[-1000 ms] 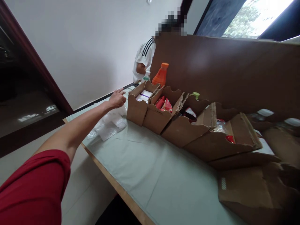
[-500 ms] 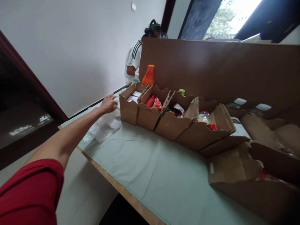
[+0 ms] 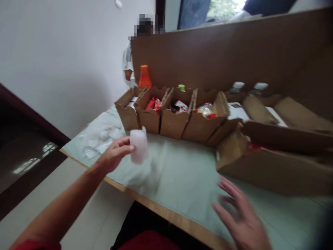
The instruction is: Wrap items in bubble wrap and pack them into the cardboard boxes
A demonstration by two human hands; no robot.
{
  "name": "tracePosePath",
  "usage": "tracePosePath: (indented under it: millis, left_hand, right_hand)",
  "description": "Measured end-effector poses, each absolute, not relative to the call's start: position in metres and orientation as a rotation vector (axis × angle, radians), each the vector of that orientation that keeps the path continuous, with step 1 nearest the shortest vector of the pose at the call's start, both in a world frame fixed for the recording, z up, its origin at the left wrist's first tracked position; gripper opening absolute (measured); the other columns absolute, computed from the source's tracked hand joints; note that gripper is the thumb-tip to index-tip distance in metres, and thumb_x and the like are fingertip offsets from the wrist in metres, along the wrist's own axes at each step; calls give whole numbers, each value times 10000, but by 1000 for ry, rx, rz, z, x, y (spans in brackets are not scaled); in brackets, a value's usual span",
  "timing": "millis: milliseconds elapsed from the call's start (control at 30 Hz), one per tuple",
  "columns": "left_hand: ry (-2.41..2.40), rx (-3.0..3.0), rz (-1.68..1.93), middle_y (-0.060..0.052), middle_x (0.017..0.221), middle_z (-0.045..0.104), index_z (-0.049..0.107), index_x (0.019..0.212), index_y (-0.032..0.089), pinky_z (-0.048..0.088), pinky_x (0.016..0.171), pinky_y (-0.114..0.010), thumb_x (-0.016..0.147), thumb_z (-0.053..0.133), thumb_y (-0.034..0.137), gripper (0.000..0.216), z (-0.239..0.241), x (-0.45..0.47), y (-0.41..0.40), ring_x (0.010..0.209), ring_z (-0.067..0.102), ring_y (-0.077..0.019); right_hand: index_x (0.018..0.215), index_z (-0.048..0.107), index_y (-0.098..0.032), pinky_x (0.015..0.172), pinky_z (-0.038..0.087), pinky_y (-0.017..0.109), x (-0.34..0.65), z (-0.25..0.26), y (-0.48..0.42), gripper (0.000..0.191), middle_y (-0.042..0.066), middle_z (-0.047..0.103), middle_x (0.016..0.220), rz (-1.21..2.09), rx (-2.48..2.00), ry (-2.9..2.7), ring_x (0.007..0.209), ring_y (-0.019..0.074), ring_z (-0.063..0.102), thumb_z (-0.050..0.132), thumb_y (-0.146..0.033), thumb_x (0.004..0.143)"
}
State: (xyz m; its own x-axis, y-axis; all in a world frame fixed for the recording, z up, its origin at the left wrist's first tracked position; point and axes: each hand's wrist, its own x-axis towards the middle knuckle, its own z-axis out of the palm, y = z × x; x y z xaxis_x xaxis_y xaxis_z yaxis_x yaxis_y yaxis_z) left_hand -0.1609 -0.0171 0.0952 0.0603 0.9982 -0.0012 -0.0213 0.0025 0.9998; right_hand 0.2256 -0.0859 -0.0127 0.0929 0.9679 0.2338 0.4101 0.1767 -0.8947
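Between the thumb and fingers of my left hand (image 3: 117,152) is a small whitish piece of bubble wrap (image 3: 138,146), held by its left edge above the table. My right hand (image 3: 240,215) is over the table at the lower right, slightly blurred, its fingers apart and nothing in them. More clear plastic wrap (image 3: 100,139) lies in a loose heap on the table's left end, behind my left hand. The cardboard bin (image 3: 273,166) at the right is the thing nearest my right hand.
A row of cardboard bins (image 3: 171,121) with red and white packets runs along the back. Behind them stand an orange bottle (image 3: 145,77), white-capped bottles (image 3: 237,86) and a tall cardboard panel (image 3: 208,59). A person (image 3: 128,62) is beyond the panel. The table's wooden edge (image 3: 156,201) faces me.
My left hand has come back from the table's far left end, now with the bubble wrap in it. My right hand has entered at the lower right. The view has shifted rightward.
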Motion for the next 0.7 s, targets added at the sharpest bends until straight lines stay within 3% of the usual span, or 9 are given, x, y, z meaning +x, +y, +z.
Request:
tracePosePath:
  millis: [67, 133, 200, 300, 400, 533, 633, 700]
  left_hand:
    - [901, 1047, 1011, -99, 832, 758, 729, 826, 164, 540, 770, -393, 674, 740, 412, 291, 73, -108, -26, 877, 722, -308]
    - [719, 902, 902, -101, 827, 757, 710, 782, 170, 536, 751, -383, 672, 727, 397, 253, 54, -66, -34, 893, 723, -315]
    - [630, 802, 843, -91, 833, 754, 698, 798, 168, 530, 743, -360, 677, 726, 370, 236, 39, -39, -39, 880, 720, -288]
    - [737, 726, 914, -72, 911, 757, 691, 996, 180, 527, 809, -352, 727, 734, 388, 342, 20, -33, -35, 911, 714, -250]
    - [1012, 914, 1158, -106, 1191, 729, 632, 1228, 207, 469, 1035, -435, 809, 713, 468, 501, 15, -48, -27, 1190, 648, -282]
    - [1032, 1677, 1183, -119, 1569, 497, 506, 1459, 267, 222, 1258, -530, 790, 799, 455, 754, 47, -49, -17, 1519, 353, -327]
    - [752, 2074, 1003, -104, 1563, 506, 492, 1490, 297, 204, 1267, -546, 728, 867, 479, 868, 80, -26, 0, 1550, 291, -348]
    - [572, 2111, 755, -88, 1395, 645, 617, 1363, 276, 365, 1182, -524, 726, 865, 498, 719, 89, -10, 14, 1412, 488, -353]
  right_hand:
    - [1494, 513, -333, 942, 562, 542, 198, -10, -81, 892, 153, 565, 1483, 1049, -1317, -1394, 1183, 370, 649, 819, -666, 725]
    - [1471, 528, -290, 962, 555, 520, 176, -5, -69, 1003, 169, 576, 1475, 1303, -1146, -1208, 1282, 388, 597, 814, -769, 638]
    - [1343, 627, -240, 946, 559, 467, 166, 1, -60, 894, 163, 670, 1340, 1438, -1047, -1041, 1204, 354, 642, 836, -738, 631]
    - [1061, 727, -190, 814, 565, 354, 173, 13, -57, 588, 96, 759, 1028, 1386, -1085, -863, 905, 245, 693, 891, -577, 650]
    - [915, 753, -182, 650, 517, 277, 188, 27, -60, 406, 32, 722, 806, 1227, -1195, -923, 689, 161, 613, 873, -498, 692]
    - [913, 776, -190, 605, 493, 258, 197, 49, -58, 239, 8, 703, 768, 1149, -1188, -1328, 655, 139, 586, 772, -406, 811]
    - [835, 773, -198, 562, 475, 241, 200, 71, -59, 166, -17, 671, 706, 1056, -1119, -1612, 611, 123, 566, 732, -357, 861]
    - [780, 772, -210, 539, 475, 240, 208, 87, -64, 146, -23, 666, 675, 929, -1121, -1675, 590, 123, 569, 751, -333, 856]
